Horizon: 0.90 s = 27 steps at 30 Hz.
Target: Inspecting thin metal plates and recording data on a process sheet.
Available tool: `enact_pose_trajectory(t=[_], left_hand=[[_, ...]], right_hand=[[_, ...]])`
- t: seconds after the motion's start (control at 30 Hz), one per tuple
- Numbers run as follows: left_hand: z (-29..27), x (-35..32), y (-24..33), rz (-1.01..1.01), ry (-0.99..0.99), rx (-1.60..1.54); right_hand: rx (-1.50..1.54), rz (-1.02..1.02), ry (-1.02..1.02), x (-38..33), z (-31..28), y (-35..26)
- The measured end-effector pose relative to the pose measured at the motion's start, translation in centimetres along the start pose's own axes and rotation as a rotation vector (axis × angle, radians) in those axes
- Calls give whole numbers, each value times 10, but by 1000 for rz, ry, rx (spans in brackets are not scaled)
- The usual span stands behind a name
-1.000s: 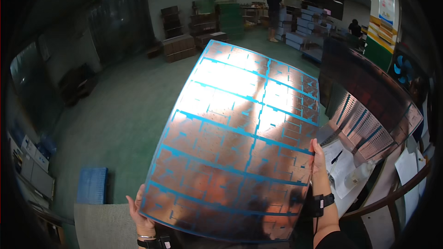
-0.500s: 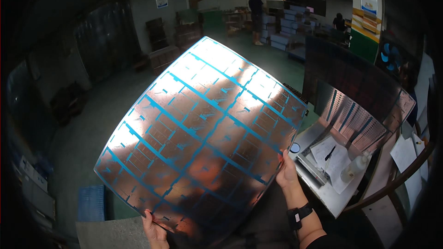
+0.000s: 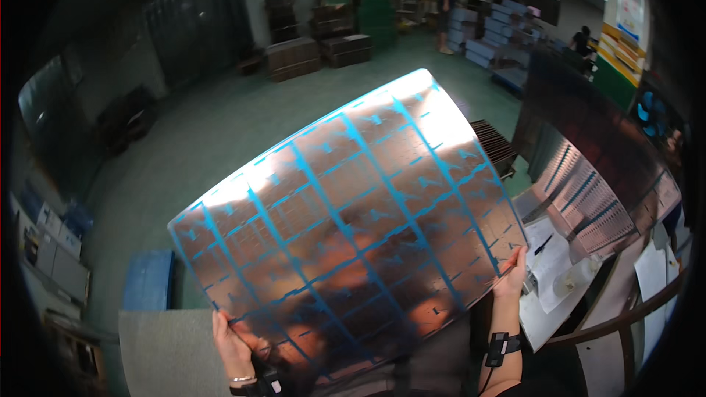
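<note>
The right hand point(image 3: 509, 277) has its fingers clamped on a blue-patterned, copper-coloured panel point(image 3: 353, 206) by its right corner; the left hand point(image 3: 234, 344), fingers partly hidden, seems clamped on its lower-left edge. The panel is aloft, tilted, beside the white bench's left edge.

The circuit panel point(image 3: 334, 246) is coppery brown, paling to glaring white along its far edge and darkening to near-black toward the near one, with bright blue bands dividing it into a grid of cells filled with finer blue marks. Coppery pink with dark stripes and dense rows of small specks covers the copper sheet point(image 3: 581, 195) at the right, near white papers point(image 3: 540, 272) and a black pen point(image 3: 543, 244). The floor point(image 3: 191, 147) is dull green, the slab point(image 3: 148, 279) blue, the tabletop point(image 3: 173, 353) speckled grey, and the pillar point(image 3: 615, 79) banded white, yellow and green.
</note>
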<state>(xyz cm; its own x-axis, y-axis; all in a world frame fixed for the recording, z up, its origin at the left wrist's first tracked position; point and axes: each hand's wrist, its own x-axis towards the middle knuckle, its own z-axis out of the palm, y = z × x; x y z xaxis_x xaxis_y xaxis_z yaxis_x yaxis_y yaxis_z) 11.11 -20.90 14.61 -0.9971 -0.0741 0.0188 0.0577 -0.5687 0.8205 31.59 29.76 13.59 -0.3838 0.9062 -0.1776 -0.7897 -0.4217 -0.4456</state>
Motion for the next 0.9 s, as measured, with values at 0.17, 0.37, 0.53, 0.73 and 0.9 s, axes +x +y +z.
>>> enact_pose_trajectory(t=[0.17,0.37,0.53,0.73,0.9], left_hand=[[-7,3,-12,-110,43,-126],[-8,-10,-2,-145,42,-76],[3,-14,3,-146,31,-27],[-2,-12,-1,-103,18,-67],[-7,-12,-1,-76,73,-86]], right_hand=[[-102,100,-158,10,-35,-8],[-179,153,-56,5,-44,-2],[-173,139,89,-1,-41,-1],[-117,112,-14,7,-44,7],[-63,103,-107,2,-38,11]])
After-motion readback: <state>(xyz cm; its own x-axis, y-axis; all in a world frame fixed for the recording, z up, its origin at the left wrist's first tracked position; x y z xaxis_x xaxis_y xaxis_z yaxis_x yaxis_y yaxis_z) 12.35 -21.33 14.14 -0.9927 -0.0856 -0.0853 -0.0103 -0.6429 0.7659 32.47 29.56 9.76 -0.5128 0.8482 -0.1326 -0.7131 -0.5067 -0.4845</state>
